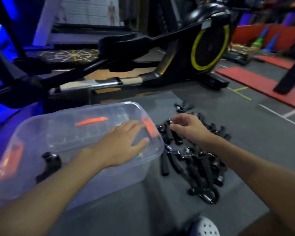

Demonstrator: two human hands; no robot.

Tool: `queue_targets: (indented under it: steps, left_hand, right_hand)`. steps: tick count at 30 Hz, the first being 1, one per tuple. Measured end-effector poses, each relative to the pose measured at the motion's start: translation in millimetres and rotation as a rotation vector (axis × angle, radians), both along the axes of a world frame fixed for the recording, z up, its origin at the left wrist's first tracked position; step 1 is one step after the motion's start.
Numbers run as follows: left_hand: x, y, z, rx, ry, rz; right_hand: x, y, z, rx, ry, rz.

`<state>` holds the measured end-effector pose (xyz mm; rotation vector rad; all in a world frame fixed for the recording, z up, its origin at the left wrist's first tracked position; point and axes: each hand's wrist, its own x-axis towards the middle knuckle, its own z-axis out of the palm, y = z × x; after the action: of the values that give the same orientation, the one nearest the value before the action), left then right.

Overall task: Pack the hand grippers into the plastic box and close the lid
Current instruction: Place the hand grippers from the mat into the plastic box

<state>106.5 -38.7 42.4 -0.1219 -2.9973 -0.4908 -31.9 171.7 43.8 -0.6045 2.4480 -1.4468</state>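
Note:
A clear plastic box [78, 181] with orange latches stands on a grey mat at the left. One black hand gripper [49, 165] lies inside it near the front left. My left hand [121, 143] hovers flat over the box's right end, fingers straight. A pile of several black hand grippers [199, 166] lies on the mat to the right of the box. My right hand [187, 126] reaches over the pile's far end and pinches the top of one hand gripper [168, 132] beside the box's right corner.
A black exercise machine [160, 53] with a yellow-ringed wheel stands just beyond the mat. Another loose gripper [183, 106] lies farther back. Red mats [255, 82] cover the floor at the right. A white shoe [204, 227] shows at the bottom edge.

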Motion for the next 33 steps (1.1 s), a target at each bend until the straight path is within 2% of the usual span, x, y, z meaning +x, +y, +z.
queue_targets:
  steps: [6,14,22,27,33]
  left_hand:
    - [-10.3,42.5,-25.0,-0.110,-0.060,-0.072]
    - [-24.3,44.2,-33.6,-0.067,0.069,-0.079]
    - [-27.1,41.9,-35.2,-0.043,0.055,-0.085]
    - [-26.8,41.2,-32.5,-0.011,0.039,-0.080]
    - [-23.6,37.7,-24.2,0.099,0.075,-0.048]
  right_hand:
    - [-1.4,89.6,-62.4,0.269,-0.069,-0.112]
    - [-9.0,117.2,-106.2,0.556,-0.103,-0.135]
    - [-20.9,118.3,-97.3,0.522,-0.061,-0.112]
    - [-19.0,107.1,-80.0,0.378,-0.010,-0.097]
    - [-23.3,81.6,-27.6,0.130,0.214,-0.176]
